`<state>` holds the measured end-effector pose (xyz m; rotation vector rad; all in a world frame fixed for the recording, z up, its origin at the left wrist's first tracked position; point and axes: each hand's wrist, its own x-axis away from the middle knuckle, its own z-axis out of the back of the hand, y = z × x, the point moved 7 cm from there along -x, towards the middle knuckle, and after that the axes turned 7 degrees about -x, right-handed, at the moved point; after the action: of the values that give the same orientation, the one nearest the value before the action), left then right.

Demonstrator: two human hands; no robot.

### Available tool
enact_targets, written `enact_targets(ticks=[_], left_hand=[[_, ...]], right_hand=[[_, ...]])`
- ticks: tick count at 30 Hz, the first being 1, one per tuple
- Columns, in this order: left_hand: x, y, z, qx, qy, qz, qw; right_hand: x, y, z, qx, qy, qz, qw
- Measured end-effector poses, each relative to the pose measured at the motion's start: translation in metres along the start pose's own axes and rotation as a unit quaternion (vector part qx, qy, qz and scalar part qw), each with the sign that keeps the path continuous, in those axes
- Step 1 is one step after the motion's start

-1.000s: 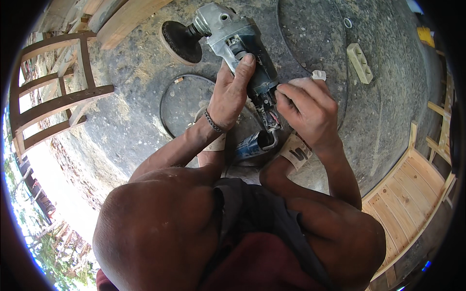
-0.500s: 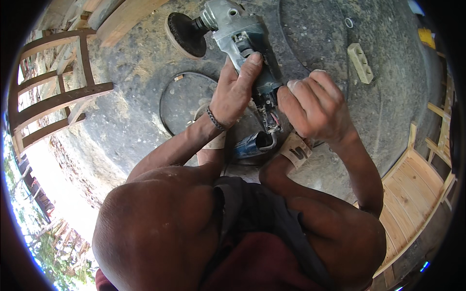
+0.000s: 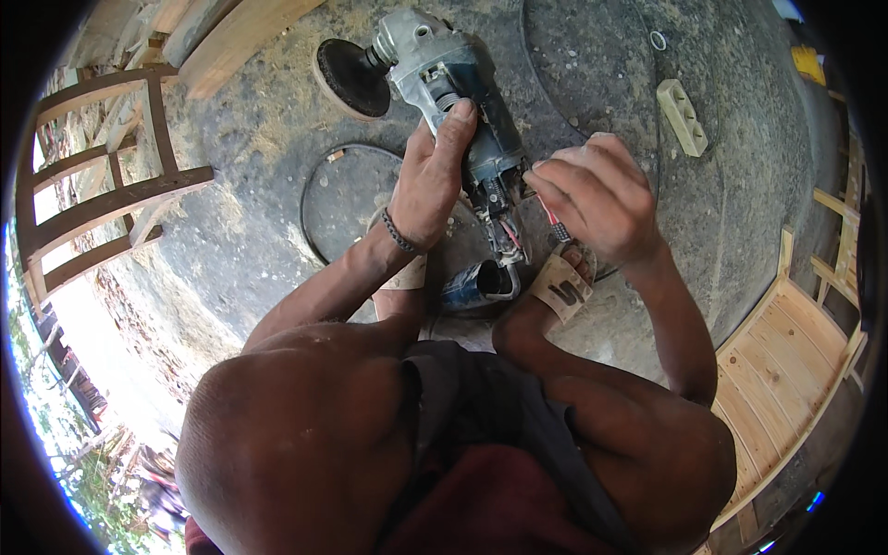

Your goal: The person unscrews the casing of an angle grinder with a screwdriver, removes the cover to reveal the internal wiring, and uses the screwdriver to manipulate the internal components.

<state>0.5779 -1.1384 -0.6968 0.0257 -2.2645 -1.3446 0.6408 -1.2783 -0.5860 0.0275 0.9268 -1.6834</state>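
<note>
- Angle grinder (image 3: pixel 495 120): located in front of the person, raised over the grey floor (image 3: pixel 250 213); metal gear head (image 3: pixel 421 46) directed to the upper left; rear end directed toward the person.
- Backing pad (image 3: pixel 356 81): round, black; fitted to the left side of the gear head; face turned away to the lower left.
- Rear end: uncovered; internal parts and wiring (image 3: pixel 507 227) exposed, a red lead among them.
- Blue casing (image 3: pixel 467 285): tubular; positioned just below the exposed wiring, between the person's feet; a bent grey section of cord stands at its mouth.
- Left hand (image 3: pixel 432 180): grasping the grinder body from the left; thumb laid along the upper face, remaining fingers wrapped underneath; braided bracelet (image 3: pixel 396 231) at the wrist.
- Right hand (image 3: pixel 601 199): fingers curled and pinched beside the rear of the housing; a slim red-and-black piece (image 3: pixel 558 227) is held in them and projects below; contact between fingertips and housing cannot be told.
- Surroundings: black cord (image 3: pixel 310 203) looped on the floor to the left; pale socket strip (image 3: pixel 682 116) and white ring (image 3: pixel 658 40) to the right; dark wooden frame (image 3: pixel 111 192) at far left; slatted wooden bench (image 3: pixel 777 370) at lower right.
</note>
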Motion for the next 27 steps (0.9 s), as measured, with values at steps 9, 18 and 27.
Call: enact_targets(ticks=[9, 18, 27], left_hand=[[0.004, 0.008, -0.005, 0.001, -0.016, 0.015, 1.000], [0.005, 0.000, -0.007, 0.066, -0.017, 0.034, 0.997], [0.007, 0.001, -0.007, 0.043, -0.016, 0.032, 0.998]], right_hand=[[0.030, 0.014, -0.021, -0.284, 0.104, -0.344, 0.889], [0.045, 0.012, -0.044, -0.405, 0.196, -0.439, 0.778], [0.048, 0.010, -0.058, -0.520, 0.232, -0.488, 0.661]])
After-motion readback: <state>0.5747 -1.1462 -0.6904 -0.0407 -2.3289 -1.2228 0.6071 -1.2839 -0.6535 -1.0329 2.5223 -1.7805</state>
